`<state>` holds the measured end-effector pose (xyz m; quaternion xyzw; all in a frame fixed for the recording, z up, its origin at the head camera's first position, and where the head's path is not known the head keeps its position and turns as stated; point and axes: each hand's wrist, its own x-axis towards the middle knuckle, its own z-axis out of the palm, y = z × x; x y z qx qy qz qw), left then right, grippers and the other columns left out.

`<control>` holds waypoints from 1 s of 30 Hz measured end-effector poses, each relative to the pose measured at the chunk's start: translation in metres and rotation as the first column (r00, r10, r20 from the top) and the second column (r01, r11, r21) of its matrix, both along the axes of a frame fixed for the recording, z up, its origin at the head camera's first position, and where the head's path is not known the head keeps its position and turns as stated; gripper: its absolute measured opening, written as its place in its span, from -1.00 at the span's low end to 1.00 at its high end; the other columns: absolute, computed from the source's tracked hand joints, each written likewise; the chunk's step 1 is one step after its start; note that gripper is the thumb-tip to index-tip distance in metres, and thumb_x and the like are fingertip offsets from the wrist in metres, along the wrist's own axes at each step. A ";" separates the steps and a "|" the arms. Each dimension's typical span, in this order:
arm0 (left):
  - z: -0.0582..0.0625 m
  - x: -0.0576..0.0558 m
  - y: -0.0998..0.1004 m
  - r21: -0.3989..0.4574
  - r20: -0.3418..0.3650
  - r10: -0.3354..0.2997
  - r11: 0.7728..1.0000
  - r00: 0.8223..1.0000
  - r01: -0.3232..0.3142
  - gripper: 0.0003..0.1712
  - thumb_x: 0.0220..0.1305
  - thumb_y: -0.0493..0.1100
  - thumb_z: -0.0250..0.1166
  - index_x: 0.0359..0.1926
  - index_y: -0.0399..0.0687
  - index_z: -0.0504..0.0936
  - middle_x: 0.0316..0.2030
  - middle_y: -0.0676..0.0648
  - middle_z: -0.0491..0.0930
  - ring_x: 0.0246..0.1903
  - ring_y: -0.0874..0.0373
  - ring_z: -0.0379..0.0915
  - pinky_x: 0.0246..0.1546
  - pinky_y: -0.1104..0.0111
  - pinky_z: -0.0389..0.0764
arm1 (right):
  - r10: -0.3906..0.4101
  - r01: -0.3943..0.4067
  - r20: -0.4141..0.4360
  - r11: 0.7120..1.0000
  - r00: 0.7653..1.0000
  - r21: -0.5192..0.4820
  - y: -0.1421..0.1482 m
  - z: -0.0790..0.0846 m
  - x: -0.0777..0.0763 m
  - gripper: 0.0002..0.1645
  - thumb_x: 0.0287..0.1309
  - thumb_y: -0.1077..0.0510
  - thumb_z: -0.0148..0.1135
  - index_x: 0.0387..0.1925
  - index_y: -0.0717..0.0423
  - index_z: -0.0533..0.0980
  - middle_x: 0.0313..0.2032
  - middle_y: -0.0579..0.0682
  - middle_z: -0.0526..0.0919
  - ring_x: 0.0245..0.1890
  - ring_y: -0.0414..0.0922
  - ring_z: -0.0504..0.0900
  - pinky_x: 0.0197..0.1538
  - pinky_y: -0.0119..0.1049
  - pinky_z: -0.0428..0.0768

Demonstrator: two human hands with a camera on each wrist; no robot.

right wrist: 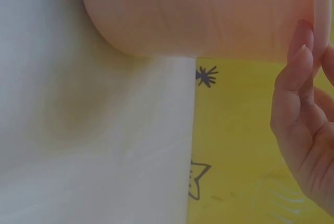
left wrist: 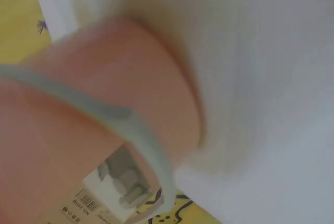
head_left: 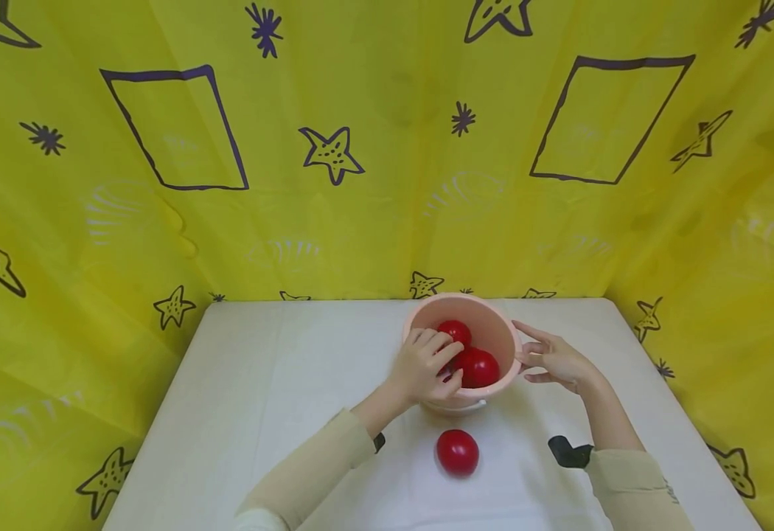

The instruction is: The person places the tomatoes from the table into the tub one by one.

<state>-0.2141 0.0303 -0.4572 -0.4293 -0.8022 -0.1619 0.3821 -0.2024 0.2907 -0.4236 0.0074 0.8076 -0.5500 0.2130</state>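
A pale pink bucket (head_left: 503, 324) stands tilted toward me on the table, with round, glossy red balls inside. My left hand (head_left: 423, 365) reaches over its left rim, fingers and thumb curled about a mostly hidden red ball. Two others show plainly: a rear ball (head_left: 455, 332) and a front ball (head_left: 480, 367). At the right rim my right hand (head_left: 556, 361) grips the bucket's edge; its fingertips touch the outer wall (right wrist: 209, 15) in the right wrist view. In the left wrist view the bucket's handle (left wrist: 148, 140) hangs across a printed label (left wrist: 112, 192).
One more red ball (head_left: 457, 452) lies on the white-covered table (head_left: 294, 383), in front of the bucket. Yellow curtains (head_left: 387, 221) with dark star drawings enclose the table's back and sides. A black wrist camera (head_left: 569, 452) sits at the right wrist.
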 end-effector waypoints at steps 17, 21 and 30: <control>-0.053 0.056 -0.016 -0.121 -0.005 -0.224 0.968 0.975 0.221 -0.62 -0.10 0.13 0.20 -0.27 0.05 0.59 -0.23 0.06 0.54 -0.13 0.19 0.37 0.01 0.32 0.32 | -0.005 0.005 0.016 1.000 1.000 -0.003 0.000 -0.002 0.000 -0.10 0.18 0.14 0.14 0.41 -0.01 -0.13 -0.09 0.22 0.53 -0.27 -0.08 0.62 -0.16 -0.17 0.59; -0.061 0.064 -0.018 -0.258 0.180 -0.155 0.946 0.971 0.198 -0.49 -0.06 0.21 0.24 -0.11 0.07 0.56 -0.12 0.09 0.51 -0.05 0.23 0.30 0.06 0.32 0.30 | -0.010 0.010 0.023 1.000 1.000 -0.007 0.000 -0.002 0.000 -0.09 0.17 0.13 0.16 0.41 -0.01 -0.12 -0.12 0.17 0.54 -0.27 -0.08 0.62 -0.15 -0.17 0.58; -0.073 0.072 -0.017 -0.511 0.371 0.097 0.852 0.924 0.116 -0.16 0.00 0.42 0.10 0.23 0.10 0.30 0.16 0.09 0.28 0.20 0.18 0.04 0.20 0.18 0.17 | -0.005 0.005 0.021 1.000 1.000 -0.004 0.002 -0.003 -0.001 -0.10 0.17 0.13 0.15 0.41 0.00 -0.13 -0.13 0.17 0.55 -0.27 -0.07 0.62 -0.14 -0.14 0.58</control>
